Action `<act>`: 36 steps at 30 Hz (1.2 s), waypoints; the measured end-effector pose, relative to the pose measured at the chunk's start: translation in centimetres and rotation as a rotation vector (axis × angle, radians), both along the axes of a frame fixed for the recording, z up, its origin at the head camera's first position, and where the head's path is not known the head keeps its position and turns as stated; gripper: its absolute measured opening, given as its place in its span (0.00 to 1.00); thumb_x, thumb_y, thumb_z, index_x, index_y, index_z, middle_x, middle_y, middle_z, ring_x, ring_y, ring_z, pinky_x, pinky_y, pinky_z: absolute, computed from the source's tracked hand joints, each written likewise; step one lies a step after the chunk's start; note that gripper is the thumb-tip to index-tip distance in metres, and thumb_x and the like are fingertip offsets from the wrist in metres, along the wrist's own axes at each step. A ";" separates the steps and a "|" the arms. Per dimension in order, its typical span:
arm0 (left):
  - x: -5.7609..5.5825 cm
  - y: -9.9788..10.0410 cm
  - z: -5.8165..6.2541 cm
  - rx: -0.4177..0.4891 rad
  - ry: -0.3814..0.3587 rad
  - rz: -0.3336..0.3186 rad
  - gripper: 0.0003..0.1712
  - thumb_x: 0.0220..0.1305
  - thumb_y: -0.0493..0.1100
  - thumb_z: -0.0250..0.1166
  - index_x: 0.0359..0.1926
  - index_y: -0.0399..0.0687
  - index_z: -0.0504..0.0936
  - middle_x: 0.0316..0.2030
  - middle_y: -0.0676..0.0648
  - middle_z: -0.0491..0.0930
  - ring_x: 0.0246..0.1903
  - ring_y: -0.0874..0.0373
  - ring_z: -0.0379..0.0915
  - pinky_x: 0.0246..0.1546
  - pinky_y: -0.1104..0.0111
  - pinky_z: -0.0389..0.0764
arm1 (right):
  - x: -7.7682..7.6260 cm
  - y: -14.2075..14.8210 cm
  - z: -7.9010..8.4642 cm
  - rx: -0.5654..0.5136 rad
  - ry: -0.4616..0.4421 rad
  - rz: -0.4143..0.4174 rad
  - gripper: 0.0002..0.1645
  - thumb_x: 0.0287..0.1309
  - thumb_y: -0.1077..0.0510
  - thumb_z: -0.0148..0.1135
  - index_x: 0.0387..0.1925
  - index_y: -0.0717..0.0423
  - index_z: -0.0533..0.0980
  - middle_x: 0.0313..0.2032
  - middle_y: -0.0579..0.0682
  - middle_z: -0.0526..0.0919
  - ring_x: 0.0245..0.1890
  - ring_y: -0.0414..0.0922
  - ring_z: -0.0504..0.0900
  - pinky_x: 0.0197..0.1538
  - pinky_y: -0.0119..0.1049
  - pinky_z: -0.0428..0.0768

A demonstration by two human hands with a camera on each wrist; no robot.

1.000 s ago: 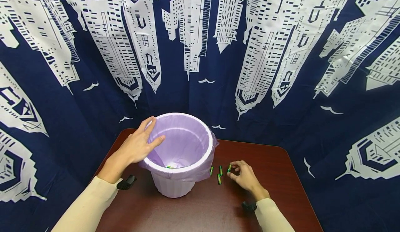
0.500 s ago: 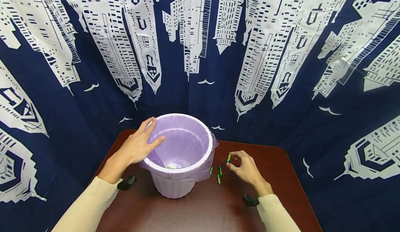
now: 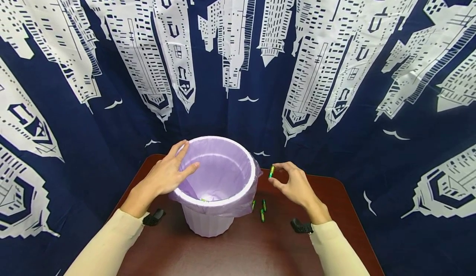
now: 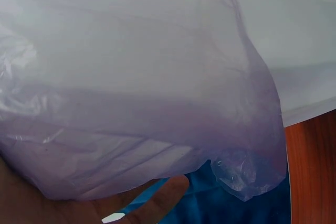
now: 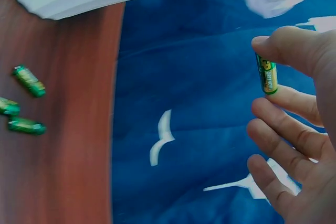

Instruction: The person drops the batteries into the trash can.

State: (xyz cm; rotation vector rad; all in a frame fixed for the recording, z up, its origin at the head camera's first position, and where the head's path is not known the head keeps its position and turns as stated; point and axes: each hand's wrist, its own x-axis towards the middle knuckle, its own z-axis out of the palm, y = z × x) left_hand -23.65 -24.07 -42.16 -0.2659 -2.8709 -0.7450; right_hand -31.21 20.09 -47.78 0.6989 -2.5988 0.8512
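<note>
One green battery (image 3: 272, 171) sits pinched upright between thumb and forefinger of the right hand (image 3: 295, 185), lifted off the table (image 3: 334, 201) just beside the bin's rim; the other fingers (image 5: 283, 129) curl loosely beneath it, holding nothing. Over on the other side, the left hand (image 3: 167, 174) lies on the near-left rim of the white bin (image 3: 208, 224), fingers straight and slightly spread, thumb tipped inward over the lilac bag liner (image 3: 219, 168). Three more batteries (image 3: 262, 210) lie on the wood by the bin's base. Only the right wrist view shows the battery's printed label; the left wrist view shows little but crumpled liner (image 4: 147, 103) and one fingertip (image 4: 163, 198).
</note>
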 end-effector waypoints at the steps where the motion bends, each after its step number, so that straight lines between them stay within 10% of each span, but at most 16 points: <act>1: 0.0 0.0 0.0 -0.001 -0.001 0.000 0.56 0.87 0.73 0.57 0.95 0.42 0.54 0.95 0.40 0.51 0.75 0.19 0.78 0.78 0.28 0.78 | 0.0 -0.1 0.6 -0.002 0.005 0.006 0.30 0.66 0.56 0.86 0.66 0.60 0.88 0.56 0.58 0.93 0.58 0.59 0.92 0.65 0.63 0.90; 19: 0.0 0.1 0.0 -0.005 -0.005 0.000 0.57 0.86 0.74 0.56 0.95 0.43 0.54 0.95 0.40 0.50 0.76 0.19 0.77 0.77 0.26 0.76 | -1.0 -4.4 9.7 -0.006 0.075 0.095 0.29 0.68 0.54 0.85 0.66 0.59 0.88 0.59 0.58 0.93 0.60 0.58 0.93 0.69 0.61 0.89; 36: -0.1 0.1 0.0 -0.004 0.005 -0.006 0.56 0.87 0.73 0.57 0.95 0.41 0.54 0.95 0.39 0.51 0.77 0.20 0.76 0.79 0.26 0.75 | -1.4 -11.2 14.4 -0.009 0.059 0.190 0.29 0.71 0.51 0.83 0.67 0.60 0.88 0.62 0.58 0.93 0.61 0.57 0.91 0.70 0.58 0.88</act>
